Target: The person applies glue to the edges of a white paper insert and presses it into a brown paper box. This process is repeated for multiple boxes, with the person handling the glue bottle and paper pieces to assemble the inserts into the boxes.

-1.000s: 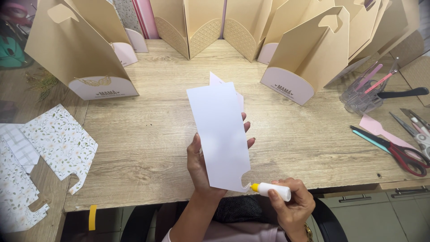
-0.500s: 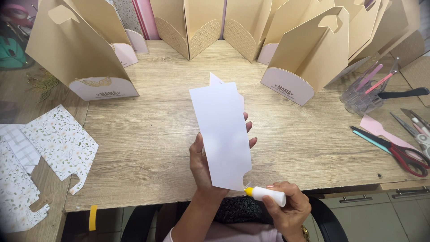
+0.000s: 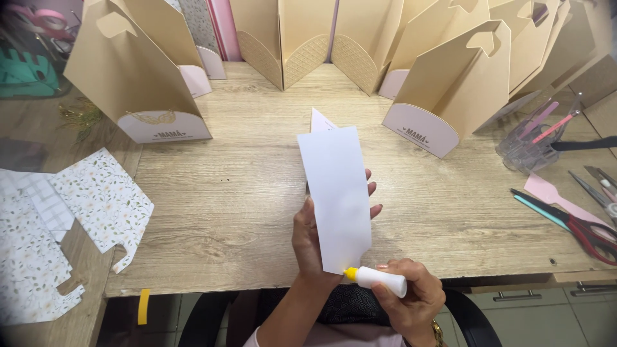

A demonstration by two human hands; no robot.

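glue tip at the card's bottom edge

we hold a long white die-cut card panel [image 3: 337,196] upright over the pale wood-grain table [image 3: 238,193]; our left hand [image 3: 315,234] grips it from behind, thumb on the front edge, fingertips showing past the right side. our right hand [image 3: 408,299] is closed around a small white glue tube with a yellow nozzle [image 3: 379,280], the nozzle touching the panel's lower corner.

the risks, as we judge them: the thin, smooth card can flex under the nozzle's push, so the bead wanders off the edge — or a hard squeeze floods it and smears our thumb. a loose pinch lets the panel tilt.

around us stand stiff kraft-coloured paper bags [image 3: 138,77] with cut-out handles and rounded pale labels; flat floral-printed paper cut-outs [image 3: 96,199] lie at left, red-handled scissors [image 3: 588,231] at right — well apart.
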